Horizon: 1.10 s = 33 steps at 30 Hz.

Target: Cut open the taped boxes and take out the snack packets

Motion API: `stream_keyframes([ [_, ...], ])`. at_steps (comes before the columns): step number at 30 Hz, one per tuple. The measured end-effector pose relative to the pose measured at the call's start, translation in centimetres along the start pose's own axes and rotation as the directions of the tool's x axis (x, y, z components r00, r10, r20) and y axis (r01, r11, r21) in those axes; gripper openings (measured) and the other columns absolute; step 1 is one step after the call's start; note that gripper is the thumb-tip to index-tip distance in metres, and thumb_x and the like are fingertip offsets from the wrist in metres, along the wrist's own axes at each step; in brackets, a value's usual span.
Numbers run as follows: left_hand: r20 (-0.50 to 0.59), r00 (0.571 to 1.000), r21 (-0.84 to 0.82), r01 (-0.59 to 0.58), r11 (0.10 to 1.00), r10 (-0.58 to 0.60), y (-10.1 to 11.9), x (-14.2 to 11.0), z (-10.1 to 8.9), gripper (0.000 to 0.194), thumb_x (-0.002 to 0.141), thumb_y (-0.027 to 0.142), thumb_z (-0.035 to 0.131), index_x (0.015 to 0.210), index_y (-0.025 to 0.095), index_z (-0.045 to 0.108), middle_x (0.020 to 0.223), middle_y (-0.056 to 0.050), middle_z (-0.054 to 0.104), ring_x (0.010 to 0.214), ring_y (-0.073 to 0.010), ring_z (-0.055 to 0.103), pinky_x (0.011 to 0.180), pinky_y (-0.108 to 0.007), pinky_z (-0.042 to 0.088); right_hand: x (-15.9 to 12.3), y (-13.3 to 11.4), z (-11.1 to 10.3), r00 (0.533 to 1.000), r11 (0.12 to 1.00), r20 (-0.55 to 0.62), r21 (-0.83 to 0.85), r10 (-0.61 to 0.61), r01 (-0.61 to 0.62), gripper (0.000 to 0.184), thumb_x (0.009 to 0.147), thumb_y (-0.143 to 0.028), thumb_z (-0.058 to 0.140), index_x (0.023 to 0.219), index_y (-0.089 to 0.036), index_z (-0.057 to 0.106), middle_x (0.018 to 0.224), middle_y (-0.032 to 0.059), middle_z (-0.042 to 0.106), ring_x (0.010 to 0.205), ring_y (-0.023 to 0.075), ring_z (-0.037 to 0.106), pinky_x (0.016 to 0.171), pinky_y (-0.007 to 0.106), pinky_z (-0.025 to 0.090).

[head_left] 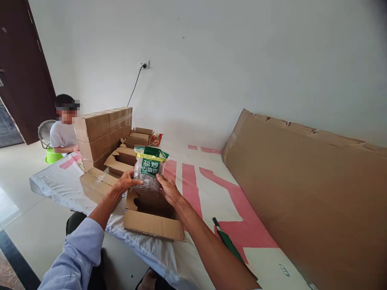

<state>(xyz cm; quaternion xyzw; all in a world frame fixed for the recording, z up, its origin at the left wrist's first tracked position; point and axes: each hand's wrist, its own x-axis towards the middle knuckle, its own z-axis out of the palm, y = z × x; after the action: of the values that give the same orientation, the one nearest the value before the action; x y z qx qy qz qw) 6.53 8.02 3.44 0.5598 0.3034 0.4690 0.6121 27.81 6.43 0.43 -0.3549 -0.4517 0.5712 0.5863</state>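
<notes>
A clear plastic bag of beans (148, 173) with a green label and a yellow top edge is held up between my two hands. Closed on its left side is my left hand (126, 182), thumb across the front. My right hand (169, 189) grips the lower right side, its thumb pressed on the front. Just below the bag stands an open cardboard box (154, 225) with its front flap folded outward. What lies deep in that box is hidden in shadow. Behind the bag, green packaging (151, 150) is partly covered.
Stacked sealed cartons (101, 135) stand to the left, with a closed box (97, 183) in front. Another open box (121, 159) and a red packet (156, 139) lie farther back. A large cardboard sheet (302, 193) leans right. A person (63, 135) sits beyond the cartons.
</notes>
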Motion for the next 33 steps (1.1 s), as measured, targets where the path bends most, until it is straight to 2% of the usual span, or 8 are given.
stream_keyframes([
  [3, -0.064, 0.998, -0.043, 0.002, 0.999, -0.005, -1.6, 0.8, -0.5, 0.061, 0.037, 0.031, 0.105, 0.09, 0.012, 0.081, 0.086, -0.007, 0.08, 0.076, -0.02, 0.071, 0.077, -0.032, 0.054, 0.6, 0.7, -0.5, 0.999, 0.999, -0.017, 0.005, 0.032, -0.032, 0.056, 0.064, -0.069, 0.092, 0.09, -0.022, 0.077, 0.095, 0.0081, 0.083, 0.098, 0.0305, 0.077, 0.086, 0.043, 0.064],
  [6, -0.08, 0.997, -0.052, 0.003, 0.999, -0.008, -2.1, 1.1, -0.8, 0.063, 0.037, 0.031, 0.105, 0.093, 0.013, 0.082, 0.088, -0.007, 0.081, 0.076, -0.0196, 0.071, 0.078, -0.032, 0.055, 1.1, 1.2, -0.7, 0.999, 0.999, -0.034, 0.004, 0.041, -0.041, 0.054, 0.065, -0.066, 0.092, 0.091, -0.022, 0.077, 0.097, 0.0081, 0.083, 0.1, 0.0302, 0.077, 0.086, 0.041, 0.064],
  [16, -0.081, 0.997, -0.053, 0.006, 0.999, -0.01, -2.1, 1.1, -0.6, 0.067, 0.036, 0.035, 0.107, 0.094, 0.012, 0.082, 0.09, -0.008, 0.081, 0.077, -0.0207, 0.071, 0.078, -0.033, 0.055, 1.3, 1.5, -0.9, 0.999, 0.999, -0.029, 0.005, 0.045, -0.045, 0.052, 0.065, -0.066, 0.092, 0.089, -0.022, 0.077, 0.098, 0.0082, 0.083, 0.1, 0.0312, 0.077, 0.085, 0.043, 0.065],
  [27, -0.077, 0.997, -0.039, 0.001, 0.999, -0.004, -1.7, 0.7, -0.6, 0.066, 0.039, 0.034, 0.107, 0.096, 0.011, 0.081, 0.09, -0.008, 0.08, 0.078, -0.02, 0.071, 0.076, -0.031, 0.055, 0.9, 1.5, -0.8, 1.0, 1.0, -0.021, 0.008, 0.01, -0.009, 0.06, 0.065, -0.072, 0.09, 0.094, -0.02, 0.077, 0.095, 0.0063, 0.082, 0.096, 0.0272, 0.075, 0.086, 0.04, 0.062],
  [33, -0.077, 0.997, -0.041, 0.003, 0.999, -0.007, -1.9, 0.6, -0.6, 0.065, 0.038, 0.034, 0.106, 0.093, 0.011, 0.081, 0.085, -0.007, 0.079, 0.075, -0.0201, 0.071, 0.076, -0.032, 0.056, 0.5, 1.4, -0.8, 1.0, 1.0, 0.002, 0.006, -0.011, 0.011, 0.059, 0.067, -0.072, 0.087, 0.091, -0.019, 0.075, 0.092, 0.0054, 0.08, 0.095, 0.0252, 0.074, 0.087, 0.038, 0.06],
])
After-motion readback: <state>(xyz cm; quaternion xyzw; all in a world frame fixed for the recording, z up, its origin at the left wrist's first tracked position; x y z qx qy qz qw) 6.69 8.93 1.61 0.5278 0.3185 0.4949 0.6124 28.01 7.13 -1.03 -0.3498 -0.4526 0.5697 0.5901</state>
